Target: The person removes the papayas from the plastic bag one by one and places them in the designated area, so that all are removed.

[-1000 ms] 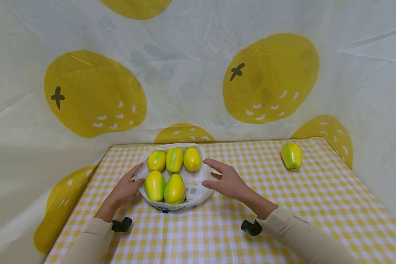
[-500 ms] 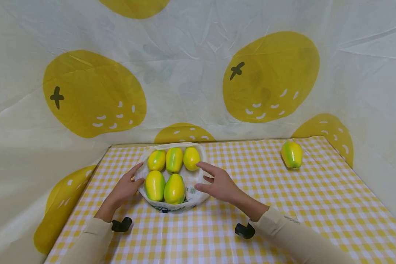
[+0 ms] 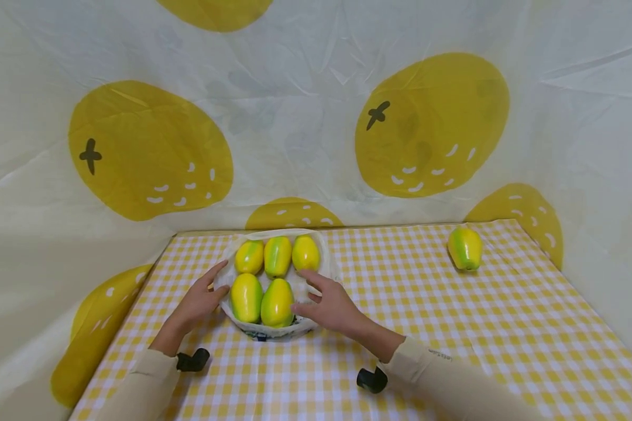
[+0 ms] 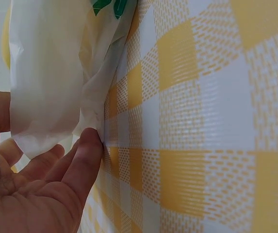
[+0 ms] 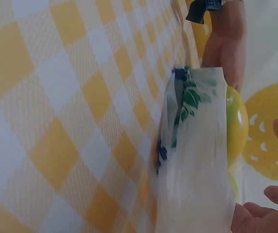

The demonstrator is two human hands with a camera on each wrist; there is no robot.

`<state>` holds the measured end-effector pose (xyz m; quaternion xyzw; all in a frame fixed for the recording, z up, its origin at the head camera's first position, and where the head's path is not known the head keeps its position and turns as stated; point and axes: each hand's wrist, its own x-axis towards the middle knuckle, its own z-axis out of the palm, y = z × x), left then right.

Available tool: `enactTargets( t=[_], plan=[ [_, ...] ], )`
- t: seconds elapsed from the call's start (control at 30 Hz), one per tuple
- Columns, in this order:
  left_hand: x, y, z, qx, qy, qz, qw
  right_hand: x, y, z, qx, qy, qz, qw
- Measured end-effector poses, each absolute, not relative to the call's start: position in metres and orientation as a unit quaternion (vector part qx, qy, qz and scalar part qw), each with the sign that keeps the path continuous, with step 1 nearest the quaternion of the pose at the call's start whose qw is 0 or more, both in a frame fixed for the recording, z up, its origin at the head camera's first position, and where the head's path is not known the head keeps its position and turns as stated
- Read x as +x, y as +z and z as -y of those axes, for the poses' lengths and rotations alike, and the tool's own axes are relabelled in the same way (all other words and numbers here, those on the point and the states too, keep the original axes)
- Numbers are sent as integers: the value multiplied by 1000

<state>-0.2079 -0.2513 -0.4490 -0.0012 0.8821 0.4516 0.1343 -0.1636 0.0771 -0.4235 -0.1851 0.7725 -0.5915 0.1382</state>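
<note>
In the head view a white plastic bag with a rolled rim sits open on the table, holding several glossy yellow-green papayas. My left hand is at the bag's left side, thumb and fingers spread against its wall. In the left wrist view its fingertips touch the plastic low down, close to the cloth. My right hand reaches over the bag's right side with thumb and fingers apart, holding nothing. Its thumb is near the front right papaya; its forefinger is by the back right papaya.
Another papaya lies alone at the back right of the table. A yellow-and-white checked cloth covers the tabletop. Behind it hangs a pale curtain printed with large yellow fruit. A black device sits at each wrist.
My right hand has moved left from beside the bag to over its right part. The left hand, the bag and the papayas have stayed in place.
</note>
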Motion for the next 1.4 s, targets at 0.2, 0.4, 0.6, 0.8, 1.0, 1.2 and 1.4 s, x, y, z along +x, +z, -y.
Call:
enactTargets(
  t=[0.2, 0.4, 0.6, 0.8, 1.0, 1.2, 1.4],
  plan=[
    [-207, -448, 251, 1, 453, -881, 138, -160, -431, -66, -159, -592, -776, 149],
    [-206, -450, 250, 1, 452, -881, 139, -156, -433, -54, -140, -597, -775, 154],
    [-208, -451, 250, 3, 452, -882, 134, -159, -442, -40, -113, -581, -794, 141],
    [-209, -450, 251, 10, 454, -882, 129, -162, -448, -23, -107, -565, -810, 116],
    [-207, -450, 253, 3, 454, -880, 136, -162, -456, -10, -120, -550, -821, 97],
    [-206, -449, 253, -2, 453, -881, 138, -159, -456, -3, -111, -546, -824, 100],
    [-208, -449, 252, 4, 456, -879, 135, -159, -459, 0, -113, -525, -839, 89]
  ],
)
